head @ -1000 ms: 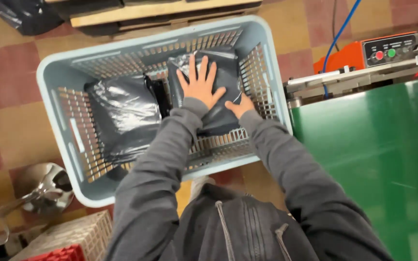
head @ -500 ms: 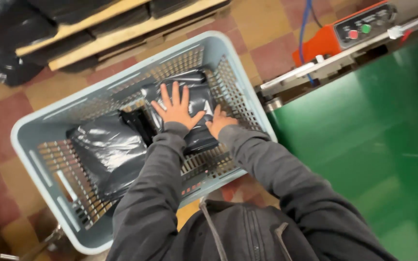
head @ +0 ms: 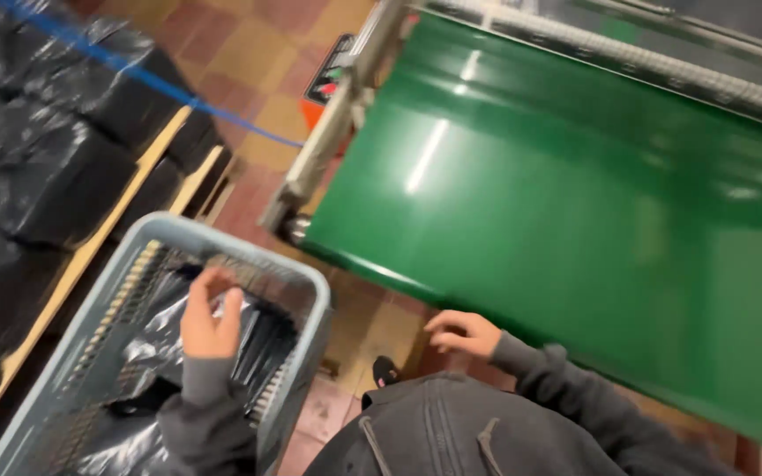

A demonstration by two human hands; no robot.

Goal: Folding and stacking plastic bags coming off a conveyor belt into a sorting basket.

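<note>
My left hand is inside the light blue plastic basket, its fingers curled over the top edge of a black plastic-wrapped package. More black wrapped packages lie lower in the basket. My right hand hangs outside the basket, over the floor beside the near edge of the green conveyor belt. It holds nothing and its fingers are loosely bent. Both sleeves are dark grey.
A stack of black wrapped bundles rests on a wooden pallet at the left, crossed by a blue strap. An orange control box with buttons sits at the belt's far corner. The floor has red and yellow tiles.
The view has swung right toward the green belt. My right hand has left the package and come out of the basket; my left hand has gone from lying flat to curling on the package.
</note>
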